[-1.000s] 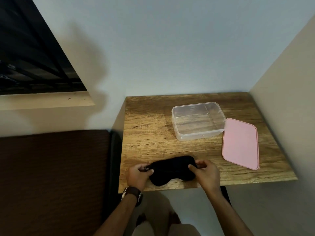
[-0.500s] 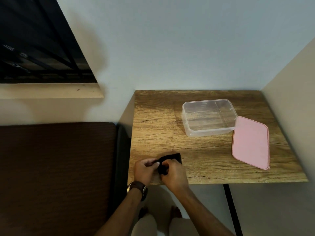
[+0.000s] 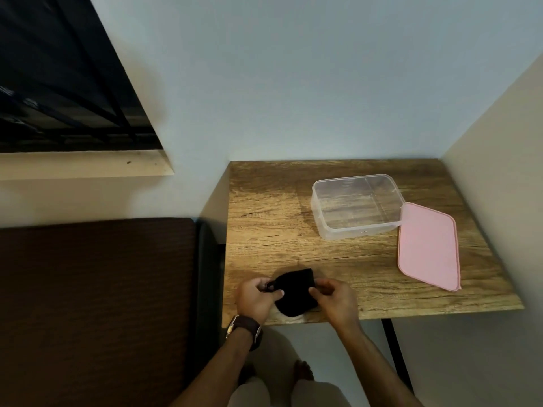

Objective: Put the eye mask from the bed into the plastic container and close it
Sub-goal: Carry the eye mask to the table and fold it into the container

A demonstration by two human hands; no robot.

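A black eye mask [image 3: 295,292], folded in half, lies at the near left edge of the wooden table [image 3: 293,230]. My left hand [image 3: 255,298] pinches its left side and my right hand [image 3: 335,298] pinches its right side. The clear plastic container [image 3: 357,205] stands open and empty toward the back of the table. Its pink lid [image 3: 427,245] lies flat beside it on the right, touching the container's right corner.
A dark brown bed [image 3: 97,304] adjoins the table on the left. Walls close the table at the back and right. A barred window [image 3: 64,83] sits upper left. My feet [image 3: 302,371] show below the table edge, next to a black table leg [image 3: 395,353].
The mask lay spread out between my hands, then I folded it over to the left. Now my hands hold the folded mask at its two sides. The camera view shifted left.
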